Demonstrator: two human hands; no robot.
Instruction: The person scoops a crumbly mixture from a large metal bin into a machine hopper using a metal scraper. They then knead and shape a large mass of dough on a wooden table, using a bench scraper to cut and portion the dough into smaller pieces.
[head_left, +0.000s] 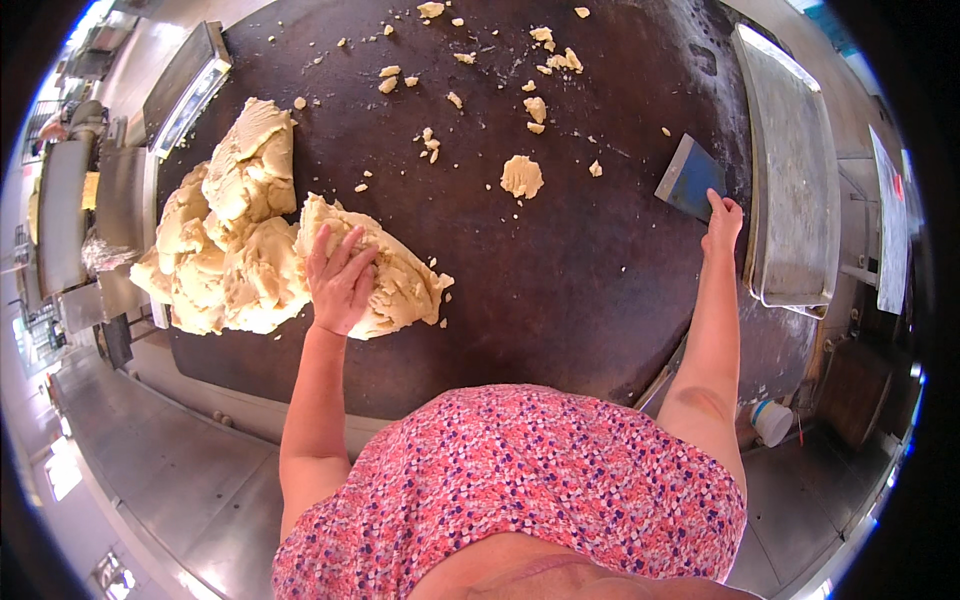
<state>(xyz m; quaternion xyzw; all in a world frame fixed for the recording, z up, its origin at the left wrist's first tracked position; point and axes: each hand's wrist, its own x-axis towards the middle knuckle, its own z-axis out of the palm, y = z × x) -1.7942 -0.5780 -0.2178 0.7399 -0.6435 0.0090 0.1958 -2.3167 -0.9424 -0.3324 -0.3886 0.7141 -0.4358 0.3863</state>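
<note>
My left hand rests on top of a chunk of pale dough, its fingers spread over the surface. Just left of that chunk, a large lumpy mound of the same dough is heaped on the dark worktop. Out to the right, my right hand grips a flat bench scraper at its near right corner. The scraper's face looks blue, with a paler strip along its left edge. Between my hands, farther back, lies a small flattened dough piece.
Dough scraps are scattered across the far worktop. Stacked metal sheet pans line the right side. A metal pan stands at the far left, beyond the mound. A white tub sits low at the right.
</note>
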